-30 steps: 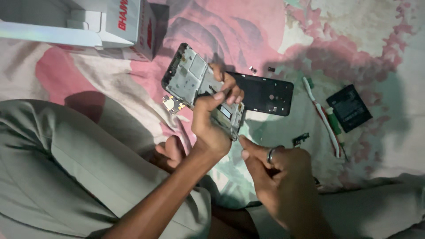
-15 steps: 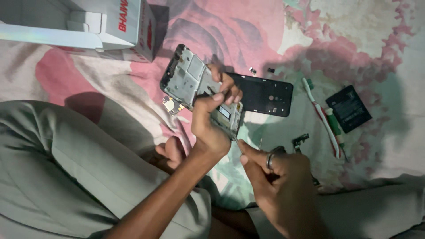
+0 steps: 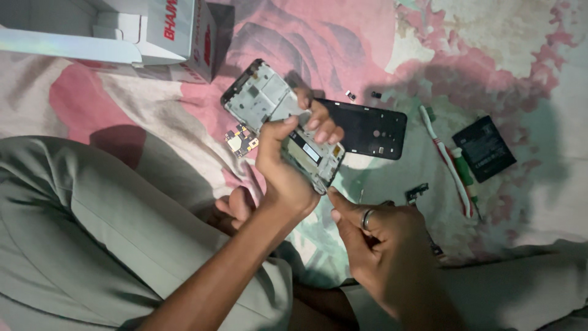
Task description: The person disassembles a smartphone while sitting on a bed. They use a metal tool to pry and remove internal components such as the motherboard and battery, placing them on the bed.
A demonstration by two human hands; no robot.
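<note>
Fingers point(image 3: 318, 125) of the left hand point(image 3: 288, 165) were wrapped around a stripped phone frame point(image 3: 278, 119), thumb on the near face and fingertips curling over the far edge, so the middle of the frame was covered. The frame was held tilted above a flowered bedsheet point(image 3: 502, 37), its upper end pointing toward a white cardboard box point(image 3: 153, 37) whose top was cut off by the picture edge.

The right hand point(image 3: 380, 245) sat just below the frame's lower corner, a ring on one finger, its fingers bunched together with the thumb tip close to that corner. Whether they pinched a small tool or part could not be told; dim light and the hand's own bulk hid the tips.

A small circuit board point(image 3: 241, 141) lay on the sheet just beside the frame, partly behind it. A black back cover point(image 3: 373, 129) lay flat beyond the left hand, its near end hidden by the fingers. Two tiny dark parts point(image 3: 351, 95) rested just above the cover, too small to make out. Farther right lay a toothbrush point(image 3: 447, 162), a green-handled tool point(image 3: 463, 171) next to it, and a black battery point(image 3: 484, 148). A small dark component point(image 3: 416, 193) lay near the right hand. The person's trouser leg point(image 3: 92, 233) filled the lower left.
</note>
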